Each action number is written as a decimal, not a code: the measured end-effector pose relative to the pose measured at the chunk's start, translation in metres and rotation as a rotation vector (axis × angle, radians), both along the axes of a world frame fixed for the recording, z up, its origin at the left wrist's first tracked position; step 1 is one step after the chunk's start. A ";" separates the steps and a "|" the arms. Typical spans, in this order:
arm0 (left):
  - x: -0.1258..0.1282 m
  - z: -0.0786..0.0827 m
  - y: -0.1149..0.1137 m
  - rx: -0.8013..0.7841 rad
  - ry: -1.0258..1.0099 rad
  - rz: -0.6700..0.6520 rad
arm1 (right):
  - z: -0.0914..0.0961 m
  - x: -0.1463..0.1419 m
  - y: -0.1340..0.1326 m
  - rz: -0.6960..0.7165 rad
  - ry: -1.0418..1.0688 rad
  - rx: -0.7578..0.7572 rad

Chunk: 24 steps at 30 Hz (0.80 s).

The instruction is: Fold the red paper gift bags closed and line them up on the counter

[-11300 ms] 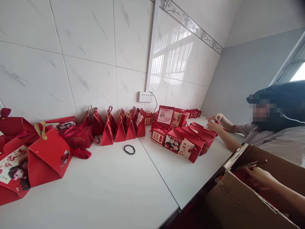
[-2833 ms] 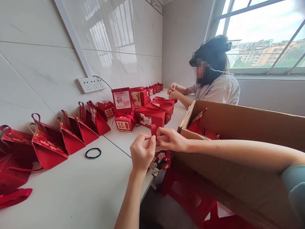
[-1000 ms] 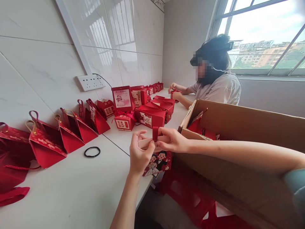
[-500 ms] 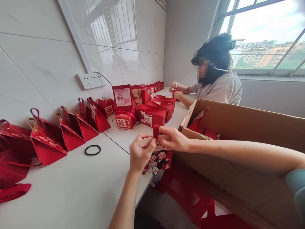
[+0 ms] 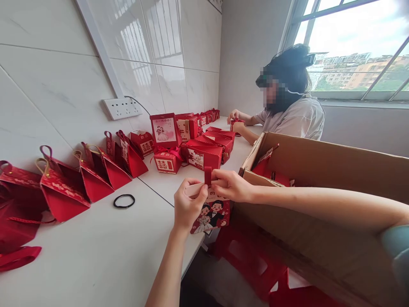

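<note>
Between my two hands is a red gift box with a pale top edge and a printed bride and groom on its face. It stands upright by the table's front edge. My left hand grips the top from the left, thumb on the near side. From the right, my right hand pinches the same top edge, its fingers beside a red ribbon loop that sticks up from the box. Parts of the box's upper edge are hidden behind my fingers.
Red triangular boxes with loops line the wall on the white table, near a black hair tie. More red boxes stand behind my hands. On the right are a cardboard carton, a red stool and a seated person.
Hardly anything differs. The ribbon loop and box top have shifted very slightly to the left, and both hands keep their hold.
</note>
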State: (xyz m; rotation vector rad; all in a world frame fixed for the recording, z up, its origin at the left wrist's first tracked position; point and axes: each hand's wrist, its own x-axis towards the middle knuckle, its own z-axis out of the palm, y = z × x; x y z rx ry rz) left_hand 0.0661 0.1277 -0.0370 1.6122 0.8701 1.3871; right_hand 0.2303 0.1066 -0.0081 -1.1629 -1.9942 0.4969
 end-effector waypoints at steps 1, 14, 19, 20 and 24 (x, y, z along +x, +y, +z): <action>0.000 0.000 0.000 0.000 -0.001 0.001 | 0.000 0.000 0.000 0.003 0.006 -0.005; -0.001 0.000 0.000 0.007 -0.016 -0.009 | 0.001 -0.001 0.000 0.026 0.006 0.006; -0.004 -0.001 0.000 0.009 -0.014 -0.046 | 0.002 0.001 0.000 0.046 0.015 0.001; -0.004 -0.001 -0.001 0.010 -0.014 -0.055 | 0.002 0.001 -0.001 0.052 0.011 -0.002; -0.005 -0.001 -0.003 0.001 -0.014 -0.090 | 0.002 0.005 -0.003 0.075 -0.008 -0.026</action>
